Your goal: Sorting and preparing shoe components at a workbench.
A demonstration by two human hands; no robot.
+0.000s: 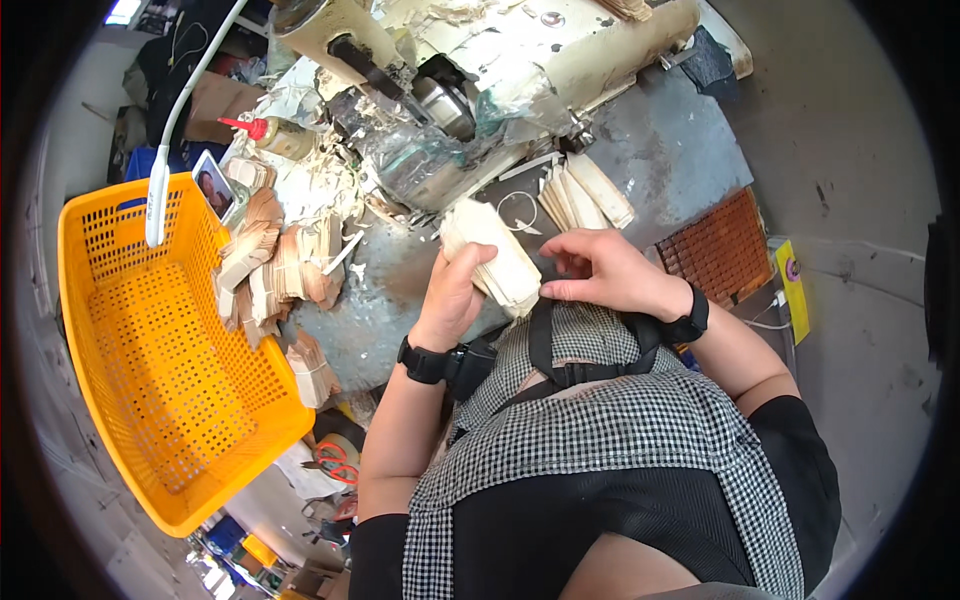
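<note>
A stack of cream-coloured, flat, elongated pieces with angled ends lies in the grip of the left hand, whose thumb presses across the top face while the other fingers, largely hidden, support it from beneath. The right hand is curled beside the stack, thumb and forefinger apart; its thumb tip is at the stack's edge, though contact cannot be confirmed. Just beyond the right fingertips is a thin white loop, and farther beyond them a fanned group of similar cream-coloured strips rests on a worn grey tabletop. Ahead of the left fingers stands a cream-painted metal machine partly wrapped in clear plastic. To their left are piled bundles of tan, flat pieces, with a squeeze bottle with a red nozzle farther ahead. Well left of the same fingers is a yellow-orange, perforated plastic basket. To the right of the right fingers lies a reddish-brown, grid-patterned panel, with a yellow tag beyond.
</note>
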